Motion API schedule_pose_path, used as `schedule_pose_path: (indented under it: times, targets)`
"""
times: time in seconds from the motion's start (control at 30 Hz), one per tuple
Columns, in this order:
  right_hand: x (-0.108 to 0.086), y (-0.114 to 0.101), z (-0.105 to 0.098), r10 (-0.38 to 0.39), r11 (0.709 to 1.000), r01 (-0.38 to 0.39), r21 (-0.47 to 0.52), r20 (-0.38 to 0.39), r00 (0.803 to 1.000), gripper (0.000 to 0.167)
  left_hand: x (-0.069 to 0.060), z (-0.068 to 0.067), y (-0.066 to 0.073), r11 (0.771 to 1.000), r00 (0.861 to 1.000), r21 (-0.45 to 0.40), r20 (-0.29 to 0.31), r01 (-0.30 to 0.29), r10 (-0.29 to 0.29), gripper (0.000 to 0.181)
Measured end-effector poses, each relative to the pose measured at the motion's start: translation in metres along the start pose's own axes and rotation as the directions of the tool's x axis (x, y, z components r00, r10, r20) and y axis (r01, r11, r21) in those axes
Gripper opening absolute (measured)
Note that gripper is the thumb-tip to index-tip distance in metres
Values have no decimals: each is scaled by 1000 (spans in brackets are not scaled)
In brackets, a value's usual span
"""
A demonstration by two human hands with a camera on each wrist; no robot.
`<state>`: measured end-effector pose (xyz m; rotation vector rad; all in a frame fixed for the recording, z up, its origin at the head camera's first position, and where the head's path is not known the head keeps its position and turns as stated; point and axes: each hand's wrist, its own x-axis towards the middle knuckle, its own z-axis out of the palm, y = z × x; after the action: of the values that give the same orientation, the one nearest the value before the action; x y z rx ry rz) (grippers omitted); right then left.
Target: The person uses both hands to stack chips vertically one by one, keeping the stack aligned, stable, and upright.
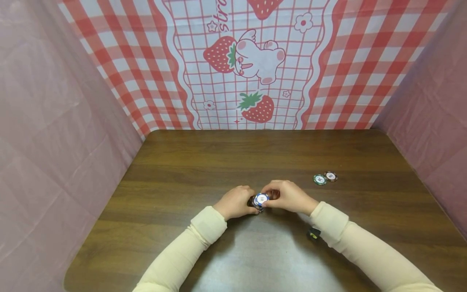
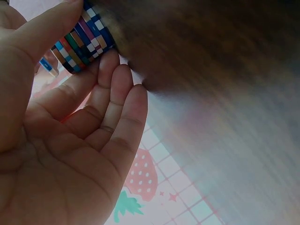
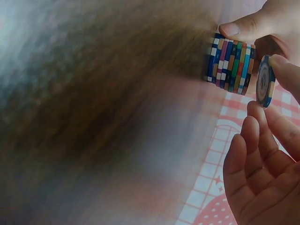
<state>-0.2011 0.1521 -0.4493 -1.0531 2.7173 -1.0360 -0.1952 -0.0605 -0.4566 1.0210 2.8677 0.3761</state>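
At the middle of the table, my left hand (image 1: 236, 202) holds a stack of poker chips (image 3: 229, 64) steady, thumb on one side and fingers on the other. The stack stands on the tabletop, its edges striped blue, purple, green, red and other colours. My right hand (image 1: 290, 196) pinches a single blue-and-white poker chip (image 1: 261, 199) marked 10 between thumb and fingers. In the right wrist view that chip is tilted slightly and a small gap separates it from the top of the stack. From the head view, the chip and the fingers hide most of the stack.
A green poker chip (image 1: 320, 179) and a dark brown poker chip (image 1: 330, 176) lie flat, edges together, at the right rear. Beside the right forearm is a small black object with a yellow mark (image 1: 313, 233), partly covered by the sleeve. A checked strawberry cloth (image 1: 233, 101) hangs behind the wooden table (image 1: 175, 162).
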Motion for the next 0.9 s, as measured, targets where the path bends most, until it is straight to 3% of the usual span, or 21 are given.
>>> schedule_pose_path:
  times: [0.9]
  targets:
    - [4,-6,7,-19,996,20,-87,17,1000,27,-2,-2,1,1000,1000,-9,-5,-8,8,33]
